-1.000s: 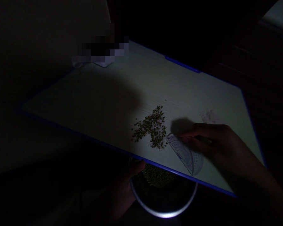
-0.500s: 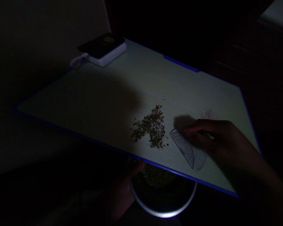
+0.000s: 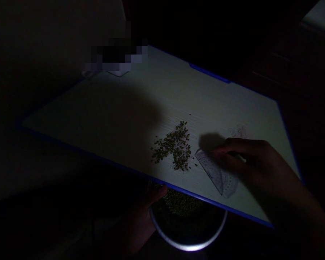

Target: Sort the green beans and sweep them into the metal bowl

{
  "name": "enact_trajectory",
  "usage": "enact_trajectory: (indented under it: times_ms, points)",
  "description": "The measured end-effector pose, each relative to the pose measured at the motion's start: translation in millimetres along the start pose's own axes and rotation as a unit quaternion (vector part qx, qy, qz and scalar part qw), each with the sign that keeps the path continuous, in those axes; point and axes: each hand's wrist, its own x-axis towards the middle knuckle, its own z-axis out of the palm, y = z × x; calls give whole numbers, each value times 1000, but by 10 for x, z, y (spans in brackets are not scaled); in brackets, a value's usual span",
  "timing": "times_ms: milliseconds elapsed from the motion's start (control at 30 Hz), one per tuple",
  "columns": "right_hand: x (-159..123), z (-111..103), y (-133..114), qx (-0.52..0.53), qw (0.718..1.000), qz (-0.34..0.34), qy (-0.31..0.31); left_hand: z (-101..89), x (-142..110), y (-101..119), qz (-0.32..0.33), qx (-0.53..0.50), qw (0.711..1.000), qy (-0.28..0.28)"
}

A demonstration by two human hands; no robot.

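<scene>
Pinched between the thumb and fingers of my right hand (image 3: 243, 155) is a clear half-round protractor (image 3: 212, 171), its straight edge facing a loose pile of small greenish beans (image 3: 176, 148). The pile lies on a pale board (image 3: 206, 97) with a blue rim. Below the board's near edge, my left hand (image 3: 146, 216) grips the side of a round metal bowl (image 3: 189, 247), thumb by its rim. More of the small beans (image 3: 181, 202) lie inside the bowl. The board hides the bowl's far side, and most left fingers are in the dark.
At the board's far left corner stands a white-sided object (image 3: 119, 68), its upper part blurred out in blocks. A reddish smudge (image 3: 239, 130) marks the board beyond my right hand. A pale wall rises at the left, and the surroundings are very dark.
Both hands keep nearly the same place, with the protractor and bowl still held. The whole view has shifted very slightly. One stray bean lies a little farther right of the pile.
</scene>
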Motion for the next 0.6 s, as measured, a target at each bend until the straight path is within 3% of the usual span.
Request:
enact_trajectory:
  times_ms: [200,433,600]
  points:
    - [1,-23,12,-6,999,1,40,-26,-6,8,19,-1,1000,7]
    - [-1,14,3,16,998,-64,-14,-121,1,-4,-8,-12,999,-31]
    - [6,-21,36,11,992,-103,-65,-30,18,6,13,11,1000,-14]
